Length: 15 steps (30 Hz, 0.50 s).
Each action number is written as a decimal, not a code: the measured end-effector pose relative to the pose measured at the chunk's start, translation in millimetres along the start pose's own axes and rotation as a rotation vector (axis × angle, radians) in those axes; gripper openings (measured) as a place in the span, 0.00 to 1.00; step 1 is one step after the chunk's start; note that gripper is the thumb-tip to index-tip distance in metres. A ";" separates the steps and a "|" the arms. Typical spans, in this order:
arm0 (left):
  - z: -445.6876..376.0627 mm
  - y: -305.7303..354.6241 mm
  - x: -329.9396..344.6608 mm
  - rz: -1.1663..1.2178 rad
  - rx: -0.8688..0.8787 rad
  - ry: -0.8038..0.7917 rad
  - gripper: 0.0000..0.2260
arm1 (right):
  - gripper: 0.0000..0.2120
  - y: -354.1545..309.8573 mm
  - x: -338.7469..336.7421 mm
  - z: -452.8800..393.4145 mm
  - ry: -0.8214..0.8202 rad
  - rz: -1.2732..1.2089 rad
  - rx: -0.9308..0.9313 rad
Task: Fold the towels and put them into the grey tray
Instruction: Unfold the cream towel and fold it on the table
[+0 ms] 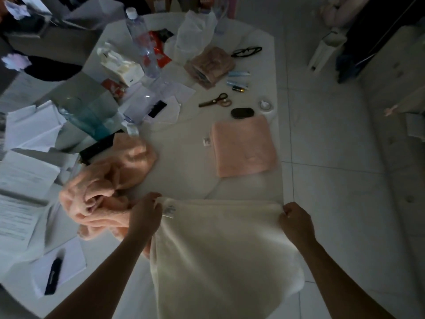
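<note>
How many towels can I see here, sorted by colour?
Cream: 1, the cream terry towel, held by its top corners in the left hand and the right hand.
Pink, folded: 1, the flat square pink towel on the white table.
Pink, unfolded: the crumpled pink towel heap; it looks like 1, though I cannot be sure.
Total: 3.

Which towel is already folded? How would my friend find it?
Look at the right side of the white table. Just below the small black case lies the folded pink towel, a flat, neat square. The other pink towels are crumpled at the left.
</note>
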<state>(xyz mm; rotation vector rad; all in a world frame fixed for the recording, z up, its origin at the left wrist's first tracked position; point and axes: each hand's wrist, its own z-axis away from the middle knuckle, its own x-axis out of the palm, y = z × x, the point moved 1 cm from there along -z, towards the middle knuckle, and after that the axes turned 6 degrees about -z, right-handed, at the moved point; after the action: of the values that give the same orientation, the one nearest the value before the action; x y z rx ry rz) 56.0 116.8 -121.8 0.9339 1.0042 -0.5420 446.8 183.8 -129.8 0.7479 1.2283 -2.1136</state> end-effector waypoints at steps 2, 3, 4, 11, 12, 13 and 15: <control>-5.7 1.5 -1.8 -0.013 0.008 -0.042 0.11 | 0.04 -9.8 1.2 -4.1 0.013 -0.089 -0.039; -7.8 1.0 -2.3 -0.013 -0.012 -0.064 0.11 | 0.05 -13.3 2.8 -6.3 0.012 -0.126 -0.045; -8.9 -0.2 -2.3 -0.023 -0.027 -0.087 0.11 | 0.05 -15.9 5.2 -8.6 -0.004 -0.150 -0.038; -18.9 -3.3 0.5 -0.134 0.045 -0.240 0.13 | 0.18 -17.1 17.2 -13.1 0.008 0.124 -0.126; -21.7 -3.9 0.3 -0.172 0.091 -0.248 0.13 | 0.19 -16.9 16.1 -12.9 0.014 0.177 -0.193; -24.4 -5.1 0.3 -0.227 0.140 -0.265 0.12 | 0.19 -16.3 14.7 -12.6 0.004 0.233 -0.261; -27.0 -7.5 -0.8 -0.312 0.182 -0.315 0.11 | 0.19 -14.3 12.0 -12.5 -0.046 0.334 -0.374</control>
<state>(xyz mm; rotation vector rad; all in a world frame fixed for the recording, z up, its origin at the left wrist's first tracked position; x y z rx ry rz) 37.3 136.0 -130.0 0.8220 0.8255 -1.0242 430.7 198.4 -135.4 0.6748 1.3201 -1.5671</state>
